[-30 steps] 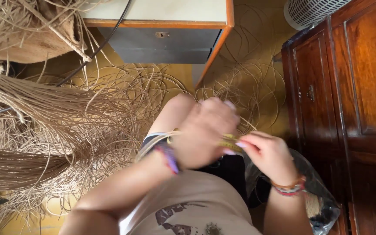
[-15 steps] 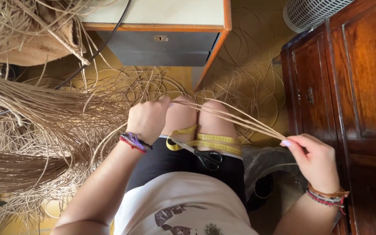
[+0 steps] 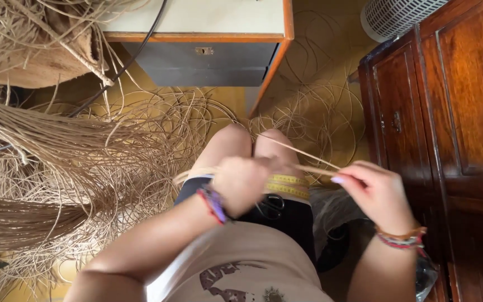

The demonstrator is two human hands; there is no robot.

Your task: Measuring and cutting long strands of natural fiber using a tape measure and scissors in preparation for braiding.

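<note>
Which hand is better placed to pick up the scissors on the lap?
Probably the left hand: it hovers right above the scissors, beside the yellow tape measure. The right hand is out to the side, pinching the straw strands.

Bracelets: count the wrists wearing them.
2. The left hand has purple and red bracelets at its wrist; the right hand has beaded ones. Separate strands are too blurred to count.

Under me is a yellow floor [image 3: 331, 61]. Ahead stands my grey drawer cabinet with orange wooden edging [image 3: 208, 53]. A dark reddish wooden cupboard with panelled doors [image 3: 448, 112] fills the right side, a white slatted fan [image 3: 392, 14] behind it.
</note>
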